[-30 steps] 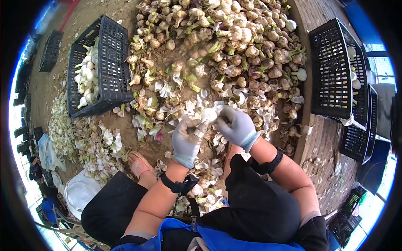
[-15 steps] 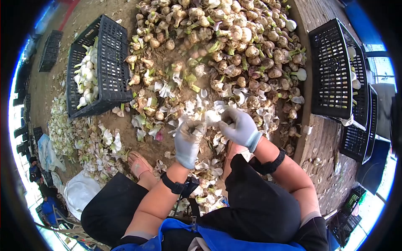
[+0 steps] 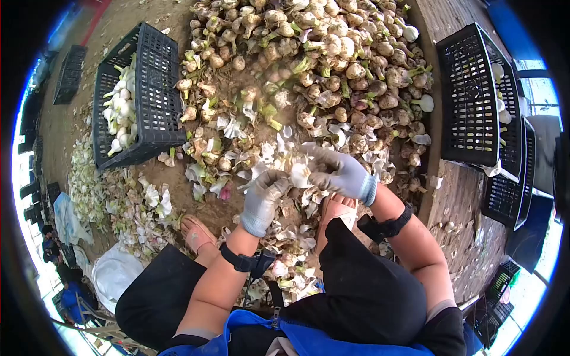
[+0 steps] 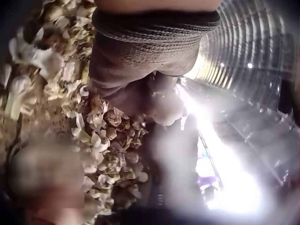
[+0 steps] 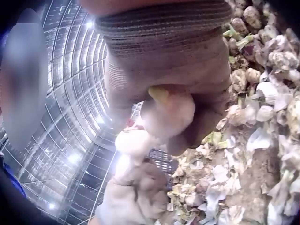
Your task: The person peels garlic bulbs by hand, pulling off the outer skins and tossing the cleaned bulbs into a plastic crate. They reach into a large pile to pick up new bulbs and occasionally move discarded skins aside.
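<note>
My left hand (image 3: 265, 196), in a pale knit glove, holds a white garlic bulb (image 3: 300, 175) at its fingertips. The same bulb (image 5: 133, 143) shows beyond the other hand in the right wrist view. My gloved right hand (image 3: 343, 173) is just to the right of it, index finger reaching out. In the right wrist view, a second pale garlic bulb (image 5: 176, 115) with a yellowish stem stub sits in the right hand's curled fingers. From the head, that palm is hidden. Dirty unpeeled garlic (image 3: 356, 71) lies heaped ahead of both hands.
A black crate (image 3: 157, 89) with white bulbs stands at the left; more black crates (image 3: 469, 101) stand on planks at the right. Peeled skins (image 3: 291, 237) litter the ground between my feet (image 3: 199, 235). A white sack (image 3: 116, 273) lies at lower left.
My hands have drawn apart, the right going right with its index finger stretched out and the left dropping slightly. The white bulb stays with the left hand.
</note>
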{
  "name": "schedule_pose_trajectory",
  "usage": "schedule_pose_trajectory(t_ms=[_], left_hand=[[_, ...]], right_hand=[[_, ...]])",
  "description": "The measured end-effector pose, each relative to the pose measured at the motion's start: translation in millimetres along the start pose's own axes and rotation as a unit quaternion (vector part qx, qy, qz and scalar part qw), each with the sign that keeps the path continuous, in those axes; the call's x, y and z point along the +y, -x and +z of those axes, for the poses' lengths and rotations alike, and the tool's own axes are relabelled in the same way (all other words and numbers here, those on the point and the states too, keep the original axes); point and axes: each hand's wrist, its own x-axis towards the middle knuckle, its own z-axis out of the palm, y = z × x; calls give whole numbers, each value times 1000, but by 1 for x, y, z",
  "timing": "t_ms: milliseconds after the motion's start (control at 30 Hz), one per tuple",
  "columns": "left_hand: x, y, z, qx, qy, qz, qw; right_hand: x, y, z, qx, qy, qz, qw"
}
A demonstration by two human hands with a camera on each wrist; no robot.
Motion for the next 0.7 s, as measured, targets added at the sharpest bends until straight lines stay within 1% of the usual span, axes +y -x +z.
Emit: schedule_pose_trajectory(t_ms=[33,67,100,133,167,200,233,300,333,367,400,433,467,500,533,567,633,667,700], left_hand=[[-4,-1,-3,0,0,0,1000],[-7,-2,-6,10,-95,56,994],[-7,-2,-7,20,-190,111,975],[-3,1,-6,11,-123,53,991],[-3,2,-7,12,-124,53,991],[-4,2,-9,-6,-53,62,997],[-4,0,-10,-26,18,72,997],[-3,-1,-11,-33,15,73,997],[-2,-2,-11,-49,42,11,998],[1,-3,-11,-63,68,-49,994],[-8,-12,-13,-99,94,-73,988],[-12,-7,-3,-80,98,-62,990],[-19,-10,-3,-82,101,-68,989],[-26,-14,-3,-88,105,-75,988],[-21,-13,10,-141,257,-92,952],[-16,-10,22,-141,257,-88,952],[-13,-3,36,-129,335,-74,931],[-18,-3,33,-142,318,-56,936],[-14,-1,33,-140,318,-53,936]], right_hand=[[-4,-1,2,-9,144,-95,985],[-5,-1,3,-19,283,-187,940],[-4,-2,3,-19,283,-188,940],[1,-2,2,47,146,-74,985],[9,-3,1,111,4,44,993],[28,-9,-8,159,-140,76,974],[34,-10,-14,220,-115,57,967],[34,-3,-23,209,-129,43,968],[32,-3,-17,205,-161,19,965],[28,-1,-8,214,-142,-42,965],[21,1,0,202,-122,-46,971],[18,1,8,190,-102,-51,975],[19,4,14,158,-200,-40,966],[21,3,22,188,-156,-83,966],[24,4,25,191,-141,-79,968],[26,4,25,196,-126,-74,970],[23,-1,30,123,-20,-203,971],[31,-1,27,38,-94,-198,975],[29,-1,27,35,-95,-198,975]])
